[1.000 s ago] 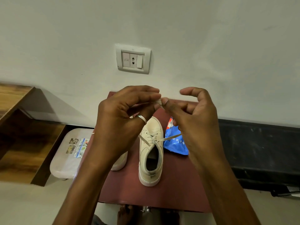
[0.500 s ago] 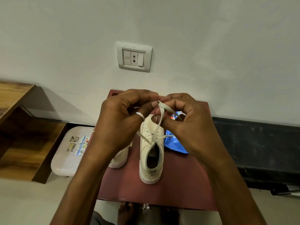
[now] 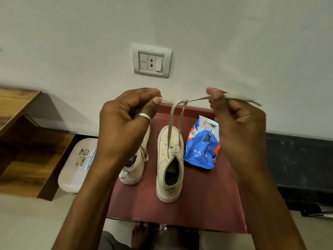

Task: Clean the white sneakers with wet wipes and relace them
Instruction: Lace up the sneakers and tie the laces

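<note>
Two off-white sneakers stand on a dark red table (image 3: 207,204). The right sneaker (image 3: 169,168) is in full view, toe toward the wall. The left sneaker (image 3: 136,165) is partly hidden behind my left wrist. The lace (image 3: 175,123) of the right sneaker rises from its eyelets to a crossed knot high above the shoe. My left hand (image 3: 126,123) pinches one lace end and my right hand (image 3: 236,123) pinches the other, which sticks out past my fingers to the right. A blue wet wipes pack (image 3: 201,148) lies beside the right sneaker.
A wall socket plate (image 3: 151,60) is on the white wall behind the table. A white plastic box (image 3: 77,165) sits on the floor at the left, next to wooden steps (image 3: 27,141). A black surface (image 3: 297,168) runs along the right. My feet show under the table's front edge.
My hands were together above the shoe, crossing the lace ends. They have now moved apart sideways, pulling the two ends taut with a knot between them.
</note>
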A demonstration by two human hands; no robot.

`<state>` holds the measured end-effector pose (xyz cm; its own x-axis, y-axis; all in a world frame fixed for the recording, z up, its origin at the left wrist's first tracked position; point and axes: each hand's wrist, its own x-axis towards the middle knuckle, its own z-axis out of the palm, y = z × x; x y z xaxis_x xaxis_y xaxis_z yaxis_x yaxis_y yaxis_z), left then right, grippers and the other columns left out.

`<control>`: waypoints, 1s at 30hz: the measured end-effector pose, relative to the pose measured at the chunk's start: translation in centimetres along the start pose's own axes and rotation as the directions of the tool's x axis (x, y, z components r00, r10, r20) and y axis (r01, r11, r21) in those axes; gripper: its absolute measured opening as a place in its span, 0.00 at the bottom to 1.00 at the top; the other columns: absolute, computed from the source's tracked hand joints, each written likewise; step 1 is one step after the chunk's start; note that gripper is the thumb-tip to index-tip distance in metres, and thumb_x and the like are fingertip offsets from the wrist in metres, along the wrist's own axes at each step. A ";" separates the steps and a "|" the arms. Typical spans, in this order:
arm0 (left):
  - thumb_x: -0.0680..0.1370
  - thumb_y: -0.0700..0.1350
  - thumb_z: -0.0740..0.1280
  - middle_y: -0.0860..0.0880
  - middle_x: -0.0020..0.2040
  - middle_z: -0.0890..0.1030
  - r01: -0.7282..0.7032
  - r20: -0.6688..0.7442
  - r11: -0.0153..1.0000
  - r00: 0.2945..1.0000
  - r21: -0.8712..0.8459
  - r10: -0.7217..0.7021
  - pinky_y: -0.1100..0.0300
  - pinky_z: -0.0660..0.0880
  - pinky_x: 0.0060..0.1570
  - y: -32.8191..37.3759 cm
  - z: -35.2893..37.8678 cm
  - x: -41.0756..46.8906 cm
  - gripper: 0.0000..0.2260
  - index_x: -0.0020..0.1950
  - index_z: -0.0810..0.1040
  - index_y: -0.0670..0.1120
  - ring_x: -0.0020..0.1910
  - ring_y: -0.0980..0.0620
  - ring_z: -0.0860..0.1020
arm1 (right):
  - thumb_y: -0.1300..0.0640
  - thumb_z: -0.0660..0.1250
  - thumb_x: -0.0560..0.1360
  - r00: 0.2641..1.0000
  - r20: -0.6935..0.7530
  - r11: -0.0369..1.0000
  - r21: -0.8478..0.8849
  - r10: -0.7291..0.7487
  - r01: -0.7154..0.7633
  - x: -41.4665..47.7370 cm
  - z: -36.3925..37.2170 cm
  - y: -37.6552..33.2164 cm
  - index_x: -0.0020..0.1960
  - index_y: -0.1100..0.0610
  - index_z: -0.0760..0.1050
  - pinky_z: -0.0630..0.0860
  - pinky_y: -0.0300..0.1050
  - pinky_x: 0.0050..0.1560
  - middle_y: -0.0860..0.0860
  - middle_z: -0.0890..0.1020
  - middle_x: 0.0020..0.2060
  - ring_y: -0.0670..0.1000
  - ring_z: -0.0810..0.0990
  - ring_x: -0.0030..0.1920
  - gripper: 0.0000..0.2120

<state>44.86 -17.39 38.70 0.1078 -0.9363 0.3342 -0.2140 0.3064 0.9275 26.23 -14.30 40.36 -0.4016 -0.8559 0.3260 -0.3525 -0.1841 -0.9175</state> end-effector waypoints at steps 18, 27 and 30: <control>0.76 0.38 0.71 0.38 0.55 0.85 0.278 -0.169 0.386 0.941 0.880 -0.292 0.42 0.82 0.51 -6.2 -7.3 0.0 0.14 0.62 0.84 0.45 0.49 0.36 0.82 | 0.42 0.65 0.77 0.906 -0.228 0.685 -0.595 0.357 -0.420 1.9 -7.5 11.0 0.36 0.59 0.80 0.80 0.55 0.43 0.56 0.82 0.32 0.59 0.82 0.37 0.22; 0.77 0.41 0.70 0.48 0.57 0.85 -0.064 0.202 0.677 0.971 0.733 -0.126 0.51 0.78 0.49 -4.8 -0.8 -1.1 0.13 0.59 0.83 0.52 0.54 0.40 0.82 | 0.57 0.69 0.76 0.984 0.170 0.746 -0.662 0.058 0.070 1.1 -2.1 9.1 0.64 0.52 0.77 0.67 0.38 0.52 0.51 0.77 0.61 0.50 0.76 0.57 0.16; 0.77 0.38 0.67 0.52 0.61 0.82 -0.157 0.437 0.705 0.868 0.692 -0.236 0.53 0.78 0.53 -6.0 1.8 -2.3 0.24 0.71 0.76 0.54 0.58 0.50 0.81 | 0.62 0.65 0.77 0.875 0.460 0.817 -0.556 0.149 0.153 -0.7 0.2 9.0 0.66 0.50 0.76 0.71 0.39 0.59 0.47 0.78 0.64 0.50 0.78 0.60 0.18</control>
<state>44.16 -17.40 32.02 -0.2806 -0.9598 -0.0024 -0.8396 0.2443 0.4851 23.51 -15.50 31.81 -0.0152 -0.9989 0.0442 -0.8195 -0.0129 -0.5730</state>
